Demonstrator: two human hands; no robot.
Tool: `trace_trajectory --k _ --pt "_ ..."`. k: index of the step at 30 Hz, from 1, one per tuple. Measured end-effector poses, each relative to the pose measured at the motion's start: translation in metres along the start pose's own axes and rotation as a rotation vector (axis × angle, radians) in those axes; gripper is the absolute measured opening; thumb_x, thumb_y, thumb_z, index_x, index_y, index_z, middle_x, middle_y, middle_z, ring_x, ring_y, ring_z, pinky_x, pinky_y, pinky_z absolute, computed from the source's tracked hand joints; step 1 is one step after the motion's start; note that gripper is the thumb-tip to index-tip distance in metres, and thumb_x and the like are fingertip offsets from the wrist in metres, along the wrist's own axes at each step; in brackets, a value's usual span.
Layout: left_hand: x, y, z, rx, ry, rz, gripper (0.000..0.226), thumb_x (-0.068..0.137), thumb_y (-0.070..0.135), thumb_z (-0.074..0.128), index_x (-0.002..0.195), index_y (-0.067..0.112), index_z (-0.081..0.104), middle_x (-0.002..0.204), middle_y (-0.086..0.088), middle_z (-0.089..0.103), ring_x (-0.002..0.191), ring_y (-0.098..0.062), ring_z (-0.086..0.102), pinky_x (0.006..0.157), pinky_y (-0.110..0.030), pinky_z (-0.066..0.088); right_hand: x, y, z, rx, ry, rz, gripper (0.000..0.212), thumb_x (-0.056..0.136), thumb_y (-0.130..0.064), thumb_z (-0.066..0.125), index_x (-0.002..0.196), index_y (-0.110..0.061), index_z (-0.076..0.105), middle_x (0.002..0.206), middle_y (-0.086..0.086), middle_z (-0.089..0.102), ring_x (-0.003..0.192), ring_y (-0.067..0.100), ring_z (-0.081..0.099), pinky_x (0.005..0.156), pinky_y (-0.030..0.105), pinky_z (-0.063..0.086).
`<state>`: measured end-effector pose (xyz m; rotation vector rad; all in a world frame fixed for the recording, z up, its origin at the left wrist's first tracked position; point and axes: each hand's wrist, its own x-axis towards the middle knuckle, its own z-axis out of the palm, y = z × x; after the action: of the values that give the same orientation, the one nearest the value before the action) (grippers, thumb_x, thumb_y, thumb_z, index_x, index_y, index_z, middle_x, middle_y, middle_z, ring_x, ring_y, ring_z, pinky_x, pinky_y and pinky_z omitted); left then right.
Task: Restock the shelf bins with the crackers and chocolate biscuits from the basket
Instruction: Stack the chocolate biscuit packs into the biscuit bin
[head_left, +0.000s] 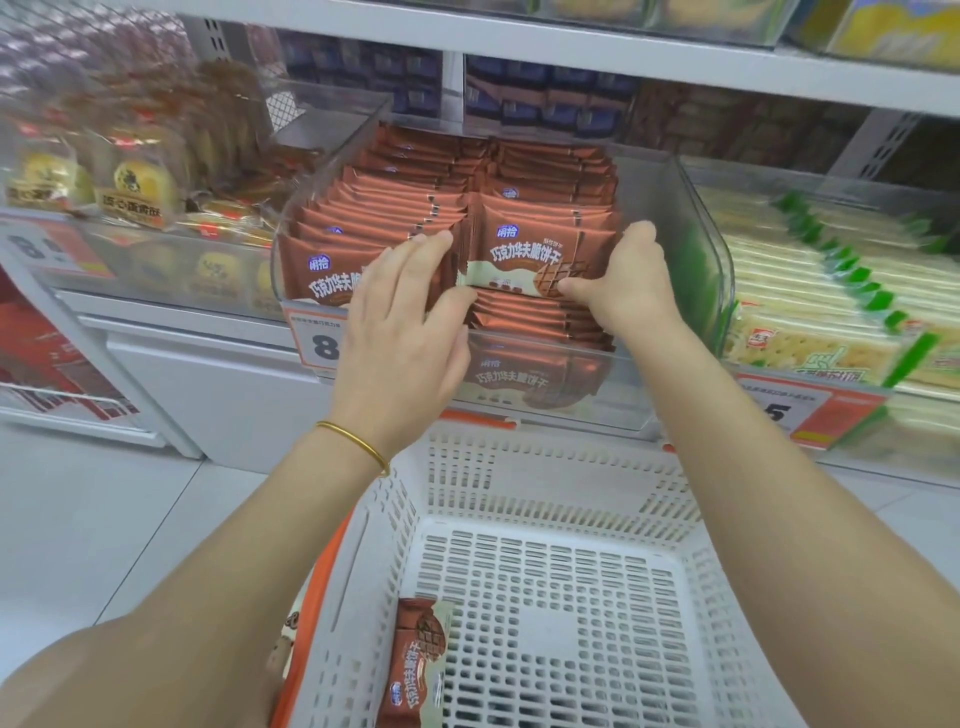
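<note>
A clear shelf bin (670, 208) holds two rows of brown chocolate biscuit packs. Both hands are at the front pack (524, 260) of the right row. My right hand (631, 280) grips its right end, thumb on the pack's face. Resting against its left edge is my left hand (410, 317), fingers straight, thumb under the pack's lower left corner. Below stands the white slotted basket (545, 483); one chocolate biscuit pack (415, 660) stays upright in its near left corner. Green and white cracker packs (810, 312) fill the bin to the right.
Yellow pastry packs (135, 182) fill the bin at the left. Dark blue packs (545, 98) sit at the back of the shelf. Price tags (317, 338) hang on the shelf edge. A shelf board (571, 47) runs overhead. Pale floor tiles (104, 519) lie to the left.
</note>
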<state>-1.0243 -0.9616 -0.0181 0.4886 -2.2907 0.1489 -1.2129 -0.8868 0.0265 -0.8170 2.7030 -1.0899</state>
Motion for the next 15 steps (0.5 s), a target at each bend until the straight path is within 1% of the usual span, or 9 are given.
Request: trace_trajectory --k 3,5,7,8,9,10,12,13,15 --pt "-0.001 0.001 -0.001 -0.013 0.024 0.007 0.021 0.087 0.008 0.051 0.101 0.003 0.065 0.137 -0.021 0.047 0.129 -0.037 0.038 0.106 -0.052 0.033 -0.014 -0.002 -0.006 -0.026 0.066 -0.062 0.061 0.079 -0.022 0.077 0.12 -0.005 0.036 0.126 0.014 0.044 0.111 0.033 0.052 0.09 0.042 0.046" --pt "-0.005 0.003 -0.003 -0.012 0.056 0.015 0.022 0.086 0.006 0.051 0.102 0.004 0.065 0.138 -0.021 0.047 0.127 -0.036 0.038 0.106 -0.051 0.034 -0.035 -0.002 -0.012 -0.075 0.198 -0.209 0.05 0.082 -0.018 0.072 0.117 -0.008 0.038 0.12 0.011 0.045 0.104 0.031 0.053 0.085 0.041 0.045" --pt "-0.013 0.005 -0.008 -0.002 0.077 0.024 0.024 0.083 0.004 0.052 0.102 0.005 0.066 0.134 -0.018 0.051 0.121 -0.035 0.043 0.1 -0.048 0.037 -0.069 0.001 -0.015 0.06 0.313 -0.371 0.039 0.083 -0.011 0.066 0.114 -0.013 0.042 0.11 0.006 0.047 0.089 0.023 0.055 0.079 0.036 0.045" --pt "-0.017 0.007 -0.01 -0.001 0.076 0.033 0.025 0.081 0.004 0.052 0.102 0.006 0.066 0.129 -0.017 0.055 0.116 -0.034 0.046 0.095 -0.046 0.04 -0.088 0.006 -0.012 0.18 0.32 -0.417 0.035 0.083 -0.007 0.063 0.111 -0.016 0.044 0.103 0.003 0.049 0.081 0.017 0.055 0.075 0.03 0.044" --pt "-0.021 0.008 -0.012 -0.006 0.062 0.05 0.026 0.08 0.004 0.052 0.1 0.007 0.067 0.124 -0.015 0.058 0.11 -0.033 0.048 0.089 -0.045 0.042 -0.106 0.013 -0.004 0.279 0.27 -0.429 0.032 0.083 -0.005 0.061 0.107 -0.02 0.045 0.096 0.0 0.052 0.075 0.011 0.053 0.071 0.025 0.043" --pt "-0.027 0.009 -0.014 -0.014 0.03 0.074 0.026 0.078 0.004 0.051 0.098 0.007 0.067 0.119 -0.015 0.06 0.105 -0.032 0.05 0.084 -0.044 0.043 -0.122 0.024 0.012 0.313 0.166 -0.411 0.029 0.084 -0.005 0.06 0.103 -0.023 0.046 0.089 -0.004 0.054 0.071 0.007 0.052 0.068 0.021 0.042" --pt "-0.038 0.007 -0.015 -0.03 -0.073 0.122 0.024 0.076 0.003 0.051 0.094 0.005 0.066 0.113 -0.015 0.062 0.099 -0.033 0.052 0.078 -0.044 0.044 -0.146 0.056 0.058 0.157 -0.193 -0.347 0.021 0.089 -0.01 0.057 0.104 -0.023 0.049 0.086 -0.008 0.055 0.073 0.007 0.053 0.068 0.025 0.045" --pt "-0.044 0.005 -0.015 -0.032 -0.129 0.134 0.024 0.074 0.002 0.052 0.094 0.005 0.065 0.112 -0.016 0.061 0.099 -0.034 0.053 0.077 -0.044 0.045 -0.154 0.074 0.086 0.029 -0.423 -0.302 0.021 0.091 -0.012 0.055 0.11 -0.021 0.051 0.092 -0.006 0.056 0.078 0.011 0.056 0.071 0.028 0.046" --pt "-0.055 -0.001 -0.014 -0.025 -0.224 0.142 0.024 0.073 0.0 0.053 0.094 0.004 0.064 0.114 -0.017 0.06 0.099 -0.036 0.055 0.077 -0.044 0.045 -0.171 0.114 0.141 -0.162 -0.818 -0.224 0.032 0.094 -0.016 0.054 0.126 -0.016 0.049 0.116 0.003 0.055 0.099 0.021 0.057 0.083 0.032 0.046"
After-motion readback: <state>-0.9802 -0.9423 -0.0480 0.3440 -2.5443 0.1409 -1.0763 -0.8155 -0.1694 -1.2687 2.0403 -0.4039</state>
